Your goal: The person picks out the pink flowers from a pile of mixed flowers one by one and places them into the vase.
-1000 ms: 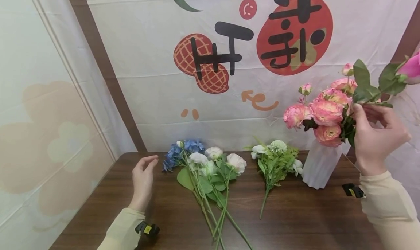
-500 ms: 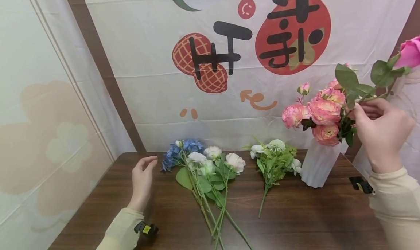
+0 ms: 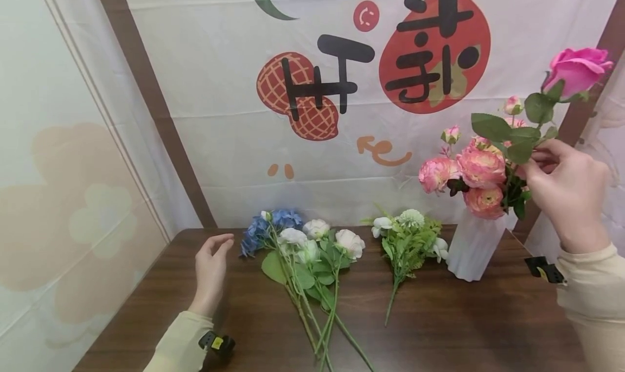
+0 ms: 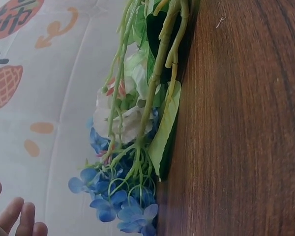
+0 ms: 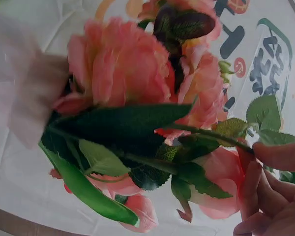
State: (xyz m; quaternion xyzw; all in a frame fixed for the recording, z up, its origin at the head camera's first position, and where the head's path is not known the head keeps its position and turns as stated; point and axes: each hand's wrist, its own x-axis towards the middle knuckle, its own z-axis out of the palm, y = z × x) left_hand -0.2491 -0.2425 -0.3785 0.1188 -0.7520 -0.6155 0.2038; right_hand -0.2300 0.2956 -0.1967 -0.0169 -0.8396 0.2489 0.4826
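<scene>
My right hand [image 3: 571, 193] pinches the stem of a magenta rose [image 3: 577, 72] between thumb and fingers, its bloom up and leaning right. Beside it, a white ribbed vase [image 3: 472, 250] holds pink ranunculus-like flowers [image 3: 480, 166]. From the pinch [image 5: 250, 147], the right wrist view shows the stem running among leaves toward the vase [image 5: 32, 93]; its lower end is hidden. On the left, my left hand [image 3: 212, 269] rests by the table edge with loosely bent fingers, holding nothing. Nearest to it are blue flowers [image 3: 254, 233], also low in the left wrist view.
White flowers [image 3: 350, 243] with long crossing stems lie mid-table beside the blue ones. A green sprig with small white blooms [image 3: 410, 247] lies between them and the vase. Behind the brown wooden table [image 3: 429, 328] hangs a printed white cloth [image 3: 219, 117].
The magenta rose has swung up and left, from the right edge to above the pink flowers, turning more upright. My right hand has shifted slightly right. My left hand stays put.
</scene>
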